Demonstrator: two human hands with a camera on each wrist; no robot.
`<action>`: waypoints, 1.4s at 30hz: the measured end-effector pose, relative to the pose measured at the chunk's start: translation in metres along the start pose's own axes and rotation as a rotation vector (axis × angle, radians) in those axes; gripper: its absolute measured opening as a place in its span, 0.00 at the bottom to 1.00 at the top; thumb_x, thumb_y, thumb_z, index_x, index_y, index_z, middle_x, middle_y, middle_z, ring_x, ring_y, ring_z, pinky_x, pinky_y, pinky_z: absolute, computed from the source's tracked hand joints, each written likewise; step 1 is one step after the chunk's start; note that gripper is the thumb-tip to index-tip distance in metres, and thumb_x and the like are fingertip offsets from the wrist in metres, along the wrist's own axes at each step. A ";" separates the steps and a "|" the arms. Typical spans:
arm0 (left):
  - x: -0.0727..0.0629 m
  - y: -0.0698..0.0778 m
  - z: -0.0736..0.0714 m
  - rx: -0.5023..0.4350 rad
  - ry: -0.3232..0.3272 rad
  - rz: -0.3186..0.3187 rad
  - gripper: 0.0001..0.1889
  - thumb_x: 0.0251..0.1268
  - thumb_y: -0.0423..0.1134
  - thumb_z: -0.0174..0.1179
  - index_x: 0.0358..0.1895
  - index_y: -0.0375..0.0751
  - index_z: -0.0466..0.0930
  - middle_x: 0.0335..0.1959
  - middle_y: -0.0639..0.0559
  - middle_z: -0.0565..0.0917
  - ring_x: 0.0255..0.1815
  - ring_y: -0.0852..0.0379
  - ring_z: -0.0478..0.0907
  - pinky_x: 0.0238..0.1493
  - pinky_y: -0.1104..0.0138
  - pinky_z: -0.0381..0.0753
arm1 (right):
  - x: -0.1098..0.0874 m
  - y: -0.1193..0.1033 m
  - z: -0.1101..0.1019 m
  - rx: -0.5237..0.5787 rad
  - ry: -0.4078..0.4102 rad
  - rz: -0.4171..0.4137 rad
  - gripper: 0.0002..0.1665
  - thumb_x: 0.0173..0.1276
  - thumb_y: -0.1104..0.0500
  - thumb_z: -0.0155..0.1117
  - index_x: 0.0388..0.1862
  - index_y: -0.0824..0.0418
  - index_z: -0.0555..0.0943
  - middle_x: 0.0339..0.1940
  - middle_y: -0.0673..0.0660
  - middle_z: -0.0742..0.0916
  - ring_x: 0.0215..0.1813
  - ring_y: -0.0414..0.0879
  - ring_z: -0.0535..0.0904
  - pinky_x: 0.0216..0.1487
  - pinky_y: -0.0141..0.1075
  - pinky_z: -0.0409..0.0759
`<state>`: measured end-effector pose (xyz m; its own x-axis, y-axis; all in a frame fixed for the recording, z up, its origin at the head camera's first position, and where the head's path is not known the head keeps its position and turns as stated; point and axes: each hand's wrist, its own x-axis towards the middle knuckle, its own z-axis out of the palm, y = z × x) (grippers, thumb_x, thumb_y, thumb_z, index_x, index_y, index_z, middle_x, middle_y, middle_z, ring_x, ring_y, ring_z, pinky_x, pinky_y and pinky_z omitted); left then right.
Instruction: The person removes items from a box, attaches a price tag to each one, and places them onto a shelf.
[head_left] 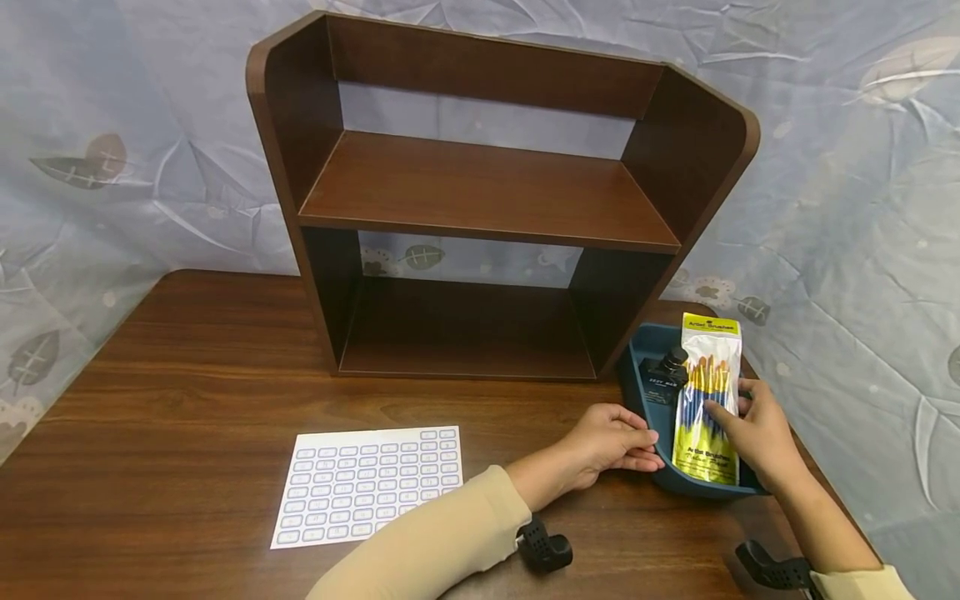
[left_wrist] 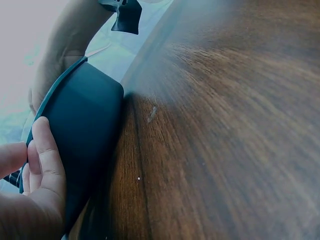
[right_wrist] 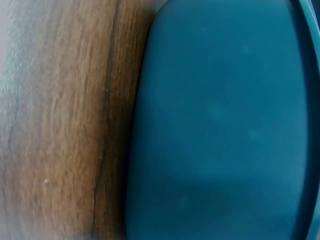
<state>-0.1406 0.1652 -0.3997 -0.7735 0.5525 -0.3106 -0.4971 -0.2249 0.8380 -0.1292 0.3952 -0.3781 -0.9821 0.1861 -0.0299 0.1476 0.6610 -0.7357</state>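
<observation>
A blue plastic bin (head_left: 636,400) stands at the table's right side. My left hand (head_left: 611,446) pinches its near left rim, the thumb on the rim and the fingers against the outer wall, as the left wrist view shows. In the bin, a clear and yellow packet of artist brushes (head_left: 705,417) leans upright. My right hand (head_left: 761,437) grips the packet's right edge, thumb over the front and fingertips partly hidden behind it. Left of the packet lies a black item with a round cap (head_left: 663,375). The right wrist view shows only the bin's outer wall (right_wrist: 220,120) and table.
A dark brown two-tier shelf (head_left: 487,192) stands at the back of the wooden table (head_left: 187,400), just left of the bin. A white sheet of printed labels (head_left: 367,483) lies in front of it, partly under my left sleeve. Patterned grey cloth (head_left: 862,250) hangs behind and to the right.
</observation>
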 end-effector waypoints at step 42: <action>0.005 0.000 -0.002 0.022 -0.057 -0.015 0.03 0.73 0.24 0.60 0.41 0.34 0.79 0.23 0.48 0.81 0.56 0.27 0.84 0.51 0.56 0.89 | -0.025 -0.058 -0.008 0.734 0.487 -0.203 0.30 0.68 0.79 0.62 0.62 0.57 0.68 0.39 0.48 0.90 0.34 0.35 0.89 0.31 0.23 0.85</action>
<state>-0.1454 0.1658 -0.4022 -0.7421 0.6003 -0.2981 -0.4995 -0.1988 0.8432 -0.1121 0.3579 -0.3297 -0.7978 0.5140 0.3150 -0.2992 0.1159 -0.9471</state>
